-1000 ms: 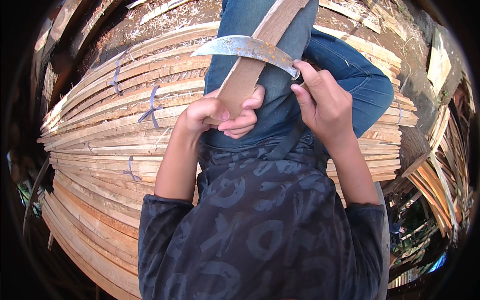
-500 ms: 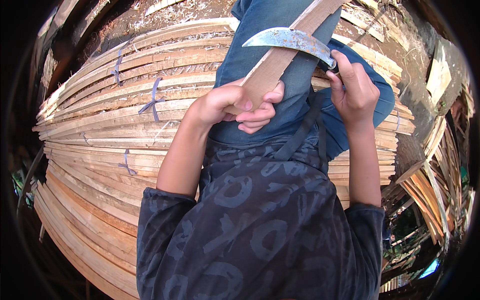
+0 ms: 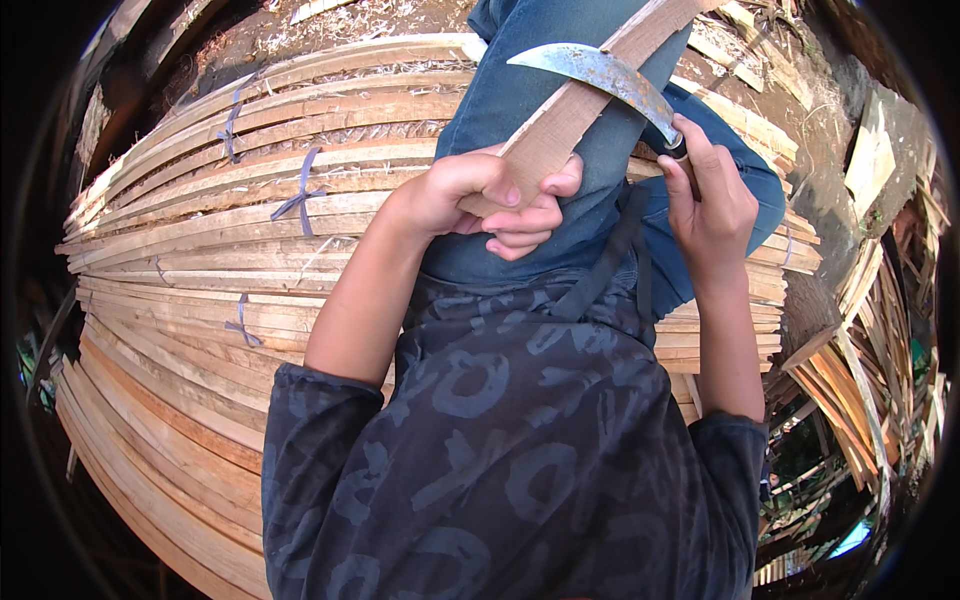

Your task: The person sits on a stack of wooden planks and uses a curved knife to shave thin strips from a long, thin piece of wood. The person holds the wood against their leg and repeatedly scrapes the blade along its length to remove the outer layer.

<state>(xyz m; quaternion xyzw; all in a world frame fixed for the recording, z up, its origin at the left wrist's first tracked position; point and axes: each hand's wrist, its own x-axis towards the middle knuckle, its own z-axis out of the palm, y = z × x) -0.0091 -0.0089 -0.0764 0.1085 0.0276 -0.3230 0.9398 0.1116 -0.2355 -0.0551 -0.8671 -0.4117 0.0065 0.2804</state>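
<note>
My left hand (image 3: 505, 203) is closed round the near end of a flat wooden slat (image 3: 553, 132), which slants away to the upper right across my jeans-covered leg (image 3: 492, 115). In my right hand (image 3: 712, 195) is the dark handle of a sickle, gripped with the fingers wrapped round it. The sickle's curved blade (image 3: 625, 82), grey with rust spots, lies across the slat, its tip pointing left. Most of the handle is hidden by my fingers.
Bundles of long wooden strips (image 3: 190, 330) spread under and beside me, tied with purple bands (image 3: 300, 193). More split wood (image 3: 850, 400) is heaped at the right. Shavings litter the dirt ground (image 3: 270, 42) at the far side.
The sickle blade has shifted slightly right and tilted, its handle end lower. My left hand and the slat have moved a little to the right.
</note>
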